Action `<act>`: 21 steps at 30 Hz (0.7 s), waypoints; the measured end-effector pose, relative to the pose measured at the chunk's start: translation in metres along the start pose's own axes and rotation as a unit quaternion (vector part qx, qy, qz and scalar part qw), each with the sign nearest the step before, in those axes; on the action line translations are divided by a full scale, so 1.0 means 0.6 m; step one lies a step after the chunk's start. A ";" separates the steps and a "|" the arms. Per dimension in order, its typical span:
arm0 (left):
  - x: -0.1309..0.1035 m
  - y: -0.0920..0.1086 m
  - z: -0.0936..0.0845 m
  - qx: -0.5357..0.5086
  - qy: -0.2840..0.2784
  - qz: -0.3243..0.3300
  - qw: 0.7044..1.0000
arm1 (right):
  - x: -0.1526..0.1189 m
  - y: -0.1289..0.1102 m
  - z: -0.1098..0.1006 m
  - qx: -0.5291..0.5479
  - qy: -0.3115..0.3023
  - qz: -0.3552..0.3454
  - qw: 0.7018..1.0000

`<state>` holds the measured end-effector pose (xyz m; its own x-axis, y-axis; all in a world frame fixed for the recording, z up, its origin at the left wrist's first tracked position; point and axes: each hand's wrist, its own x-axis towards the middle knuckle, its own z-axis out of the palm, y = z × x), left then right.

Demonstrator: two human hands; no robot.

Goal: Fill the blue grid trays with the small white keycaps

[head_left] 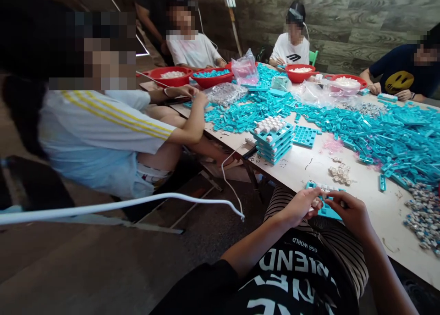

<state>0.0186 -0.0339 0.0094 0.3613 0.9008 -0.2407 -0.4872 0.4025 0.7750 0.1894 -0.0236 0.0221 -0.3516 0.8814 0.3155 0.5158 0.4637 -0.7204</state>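
Note:
My left hand (303, 204) is closed, with small white pieces (313, 205) showing between its fingers. My right hand (349, 210) reaches in from the other side, thumb and fingertips pinched together close to the left fingertips. What the right fingers pinch is too small to make out. Beneath both hands, at the table's near edge, lies a turquoise gridded plate (332, 212) with a row of white pieces along its far side. Just beyond it sits a small cluster of pearly white pieces (340, 174).
A stack of turquoise plates (274, 143), topped with white pieces, stands left of my hands beside a single plate (305, 136). Heaps of turquoise parts (381, 134) cover much of the table (292, 173). Red bowls (299, 75) stand farther back. Several people sit around; a white cable (137, 204) crosses the left.

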 end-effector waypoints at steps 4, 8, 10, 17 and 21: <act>0.004 0.001 -0.014 -0.125 0.049 -0.002 0.991 | 0.007 0.020 -0.008 -0.049 0.035 0.032 0.998; 0.004 0.009 -0.031 -0.195 0.039 -0.032 0.980 | 0.017 0.059 -0.010 -0.101 -0.022 0.026 0.994; 0.003 0.011 -0.035 -0.210 0.014 -0.050 0.976 | 0.021 0.077 -0.007 -0.103 -0.039 0.017 0.994; 0.003 0.012 -0.041 -0.253 0.024 -0.035 0.967 | 0.014 0.084 0.000 -0.100 -0.038 0.024 0.994; 0.000 0.015 -0.043 -0.281 0.020 -0.027 0.959 | 0.007 0.076 -0.001 -0.107 -0.035 0.037 0.993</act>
<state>-0.0063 -0.0262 0.0012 0.3737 0.8768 -0.3025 -0.8238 0.4636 0.3262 0.2116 0.0012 -0.0090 -0.3563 0.9088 0.2171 0.6938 0.4130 -0.5900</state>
